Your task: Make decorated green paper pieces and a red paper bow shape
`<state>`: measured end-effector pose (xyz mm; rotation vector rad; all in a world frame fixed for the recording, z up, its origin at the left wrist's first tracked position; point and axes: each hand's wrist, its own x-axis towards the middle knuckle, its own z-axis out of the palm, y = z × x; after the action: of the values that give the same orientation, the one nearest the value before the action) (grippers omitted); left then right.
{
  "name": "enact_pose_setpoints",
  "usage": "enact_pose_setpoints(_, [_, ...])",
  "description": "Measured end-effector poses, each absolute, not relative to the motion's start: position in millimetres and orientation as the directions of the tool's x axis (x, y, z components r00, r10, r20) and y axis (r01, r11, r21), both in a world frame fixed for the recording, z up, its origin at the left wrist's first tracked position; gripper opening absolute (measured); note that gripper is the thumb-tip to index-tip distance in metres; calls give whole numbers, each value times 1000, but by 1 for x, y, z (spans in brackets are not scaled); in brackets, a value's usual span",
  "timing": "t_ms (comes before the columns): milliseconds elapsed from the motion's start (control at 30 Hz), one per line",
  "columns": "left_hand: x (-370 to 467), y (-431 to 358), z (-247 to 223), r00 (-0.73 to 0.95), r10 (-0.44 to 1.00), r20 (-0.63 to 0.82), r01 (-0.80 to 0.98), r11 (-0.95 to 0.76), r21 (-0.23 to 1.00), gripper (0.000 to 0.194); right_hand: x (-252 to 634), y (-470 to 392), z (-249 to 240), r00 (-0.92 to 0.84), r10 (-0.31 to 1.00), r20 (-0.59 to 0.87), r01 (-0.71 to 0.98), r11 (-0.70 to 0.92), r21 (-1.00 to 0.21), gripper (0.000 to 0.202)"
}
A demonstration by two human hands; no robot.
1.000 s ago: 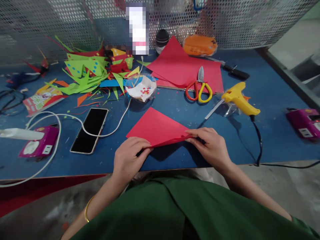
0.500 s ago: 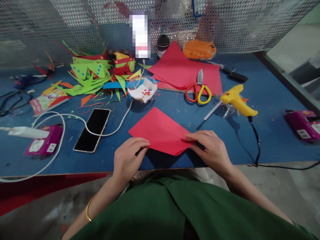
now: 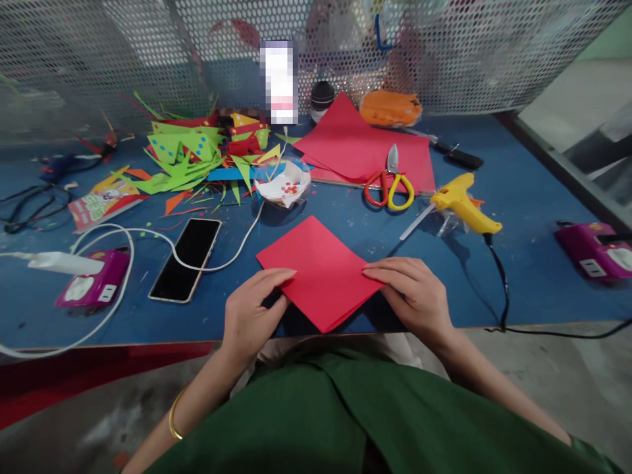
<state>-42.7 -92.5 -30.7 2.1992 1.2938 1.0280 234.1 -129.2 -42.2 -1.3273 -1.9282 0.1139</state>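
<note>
A folded sheet of red paper (image 3: 323, 270) is held between my two hands at the table's front edge, one corner pointing towards me. My left hand (image 3: 254, 309) pinches its lower left edge, thumb and fingers on either side. On the right edge, my right hand (image 3: 412, 289) grips the paper the same way. Along the lower right side the layers stand slightly apart. Beyond it lie scissors (image 3: 390, 186) with one red and one yellow handle, resting against larger red sheets (image 3: 365, 148). To the right is a yellow glue gun (image 3: 461, 201) with a glue stick.
A black phone (image 3: 185, 260) with a white cable lies at left beside a purple power socket (image 3: 96, 280). Green paper cuttings (image 3: 187, 148) pile up behind, next to a bowl (image 3: 284, 187) of small red bits. Another purple socket (image 3: 595, 250) stands far right. A perforated metal screen (image 3: 469, 59) closes the back.
The paper's near corner has come lower towards me and the sheet lies flatter and more square. Both hands keep their hold. The whole view has shifted slightly.
</note>
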Motion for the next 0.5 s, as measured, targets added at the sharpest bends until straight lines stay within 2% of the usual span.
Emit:
enact_pose_setpoints(167, [-44, -92, -23, 335, 882, 331, 445, -458, 769, 29, 224, -130, -30, -206, 752, 625, 722, 549, -422, 28])
enact_pose_setpoints(300, [-53, -89, -15, 281, 916, 284, 323, -370, 871, 19, 221, -124, -25, -173, 780, 601, 646, 551, -529, 26])
enact_pose_setpoints(433, [-62, -86, -18, 264, 925, 275, 237, -338, 911, 15, 219, -115, -29, -141, 837, 529, 596, 498, -630, 24])
enact_pose_setpoints(500, [-65, -85, -23, 273, 927, 258, 256, -329, 909, 14, 218, -111, -31, -144, 864, 482, 594, 465, -656, 26])
